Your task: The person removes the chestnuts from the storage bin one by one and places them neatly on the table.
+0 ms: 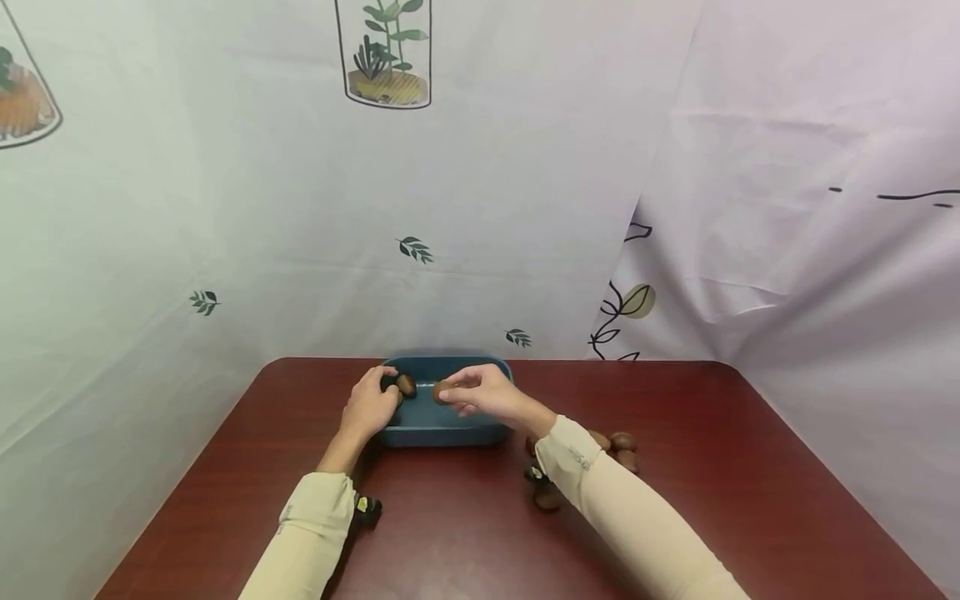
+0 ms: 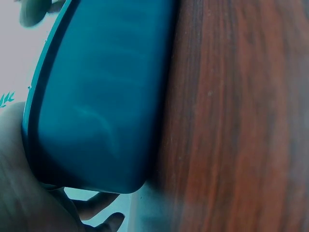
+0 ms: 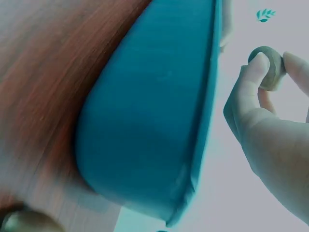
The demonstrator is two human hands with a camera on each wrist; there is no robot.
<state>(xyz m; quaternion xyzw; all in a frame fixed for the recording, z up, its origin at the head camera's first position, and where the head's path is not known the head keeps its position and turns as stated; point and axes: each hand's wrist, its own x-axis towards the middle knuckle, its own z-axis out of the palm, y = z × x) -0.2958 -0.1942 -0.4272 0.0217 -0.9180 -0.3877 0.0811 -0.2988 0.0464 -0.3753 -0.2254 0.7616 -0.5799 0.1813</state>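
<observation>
1. The left hand (image 1: 369,407) is at the left rim of a blue tray (image 1: 438,433), its fingers pinching a brown chestnut (image 1: 406,384) just over the tray's inside.
2. The right hand (image 1: 487,392) hovers over the tray's right half – thumb and fingertips (image 3: 254,72) clamp a second chestnut (image 1: 442,391), clear of the tray floor (the right wrist view shows it held above the rim).
3. The tray sits at the far middle of a dark red table (image 1: 720,500).
4. More loose chestnuts (image 1: 618,447) lie on the table by the right forearm – just right of the tray.
</observation>
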